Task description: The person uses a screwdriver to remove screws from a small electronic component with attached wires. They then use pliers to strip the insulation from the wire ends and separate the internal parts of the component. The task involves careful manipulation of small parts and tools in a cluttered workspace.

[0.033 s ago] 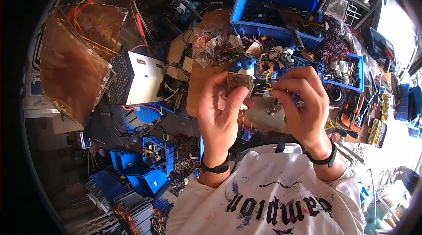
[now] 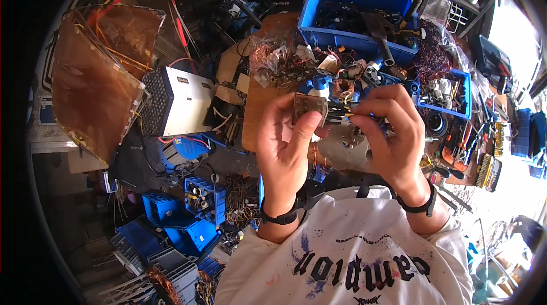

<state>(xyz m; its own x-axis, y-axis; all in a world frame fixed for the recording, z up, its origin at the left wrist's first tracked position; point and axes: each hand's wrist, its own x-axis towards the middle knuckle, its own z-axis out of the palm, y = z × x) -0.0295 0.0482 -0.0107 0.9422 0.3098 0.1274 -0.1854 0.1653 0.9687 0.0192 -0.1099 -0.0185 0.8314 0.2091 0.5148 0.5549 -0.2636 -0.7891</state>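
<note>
From afar I see the left hand (image 2: 285, 148) holding a small boxy part (image 2: 310, 108) above the desk (image 2: 250, 127), probably to steady it. Its dark wires (image 2: 336, 112) point toward the right hand (image 2: 396, 139), whose grip is narrow, though I cannot tell whether it pinches one

Glaring light (image 2: 515, 31) at right — brown wooden tabletop (image 2: 250, 128), shadowy floor (image 2: 94, 236) at lower left
</note>
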